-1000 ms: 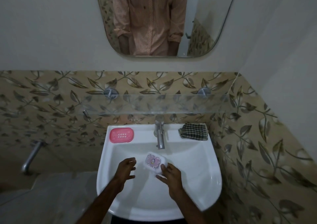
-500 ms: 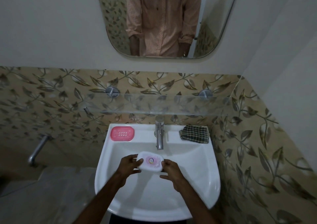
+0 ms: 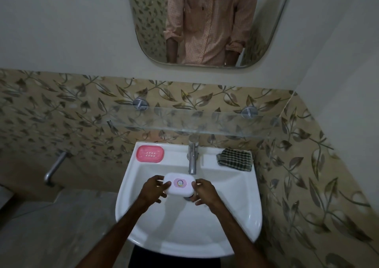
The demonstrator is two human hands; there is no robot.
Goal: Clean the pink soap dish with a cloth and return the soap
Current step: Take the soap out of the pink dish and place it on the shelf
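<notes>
A white soap bar [image 3: 178,183] with a round pink label is held flat over the basin between both hands. My left hand [image 3: 152,189] grips its left end, thumb on top. My right hand [image 3: 203,191] pinches its right end. The pink soap dish [image 3: 150,153] sits with nothing in it on the sink's back left corner. A dark checked cloth [image 3: 234,159] lies folded on the back right corner.
The white sink [image 3: 184,233] has a chrome tap [image 3: 192,159] at the back middle. A glass shelf [image 3: 194,122] runs above it, under a wall mirror [image 3: 207,21]. A metal pipe [image 3: 54,168] juts from the left wall.
The soap was tilted in my right hand alone; my left hand came in and took its left end. The bar now lies level between both hands.
</notes>
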